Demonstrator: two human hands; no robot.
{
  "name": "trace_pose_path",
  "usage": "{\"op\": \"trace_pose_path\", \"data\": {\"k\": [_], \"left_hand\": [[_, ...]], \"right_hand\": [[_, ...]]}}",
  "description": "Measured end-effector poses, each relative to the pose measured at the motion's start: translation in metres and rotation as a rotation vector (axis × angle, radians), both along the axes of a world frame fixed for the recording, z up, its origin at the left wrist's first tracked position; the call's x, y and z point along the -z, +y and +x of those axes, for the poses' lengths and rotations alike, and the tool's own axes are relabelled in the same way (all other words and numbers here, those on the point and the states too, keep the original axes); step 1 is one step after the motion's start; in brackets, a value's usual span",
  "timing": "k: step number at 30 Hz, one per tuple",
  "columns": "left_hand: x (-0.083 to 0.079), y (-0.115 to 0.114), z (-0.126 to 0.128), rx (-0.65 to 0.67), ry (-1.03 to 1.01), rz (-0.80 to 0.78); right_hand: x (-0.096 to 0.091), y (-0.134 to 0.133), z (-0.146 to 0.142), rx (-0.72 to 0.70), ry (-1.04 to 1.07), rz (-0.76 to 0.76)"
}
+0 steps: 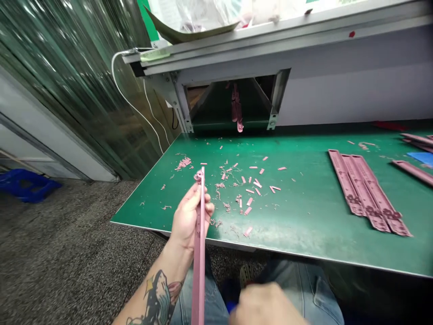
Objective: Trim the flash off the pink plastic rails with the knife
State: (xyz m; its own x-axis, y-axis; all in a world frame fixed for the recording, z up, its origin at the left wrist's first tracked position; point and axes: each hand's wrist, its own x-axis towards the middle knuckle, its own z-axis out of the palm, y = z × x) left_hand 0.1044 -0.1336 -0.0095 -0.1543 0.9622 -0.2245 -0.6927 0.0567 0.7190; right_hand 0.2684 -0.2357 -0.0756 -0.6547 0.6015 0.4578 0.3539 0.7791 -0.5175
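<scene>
Long pink strip (199, 271) stands edge-on in left hand (189, 216).

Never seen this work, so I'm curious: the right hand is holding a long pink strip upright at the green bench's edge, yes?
No: the head view shows the left hand, not the right, holding the long pink strip upright at the edge of the green bench.

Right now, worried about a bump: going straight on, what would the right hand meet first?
Probably the long pink strip held in the left hand, just left of the right hand; depth is unclear.
</scene>
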Motion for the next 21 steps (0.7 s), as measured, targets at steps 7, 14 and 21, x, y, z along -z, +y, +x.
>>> {"op": "trace_pose_path", "data": {"k": [7,14,21], "left_hand": [[0.018,-0.06,0.027,0.135,0.001,-0.214],[0.042,-0.087,0.021,0.232,-0.029,-0.297],[0.046,-0.095,0.023,0.173,-0.015,-0.322]], "right_hand": [[-0.054,0.074,0.012,0.357,0.147,-0.122],[-0.058,0.074,0.009,0.404,-0.059,-0.055],[-0.045,0.058,0.002,0.353,-0.232,0.11]]}}
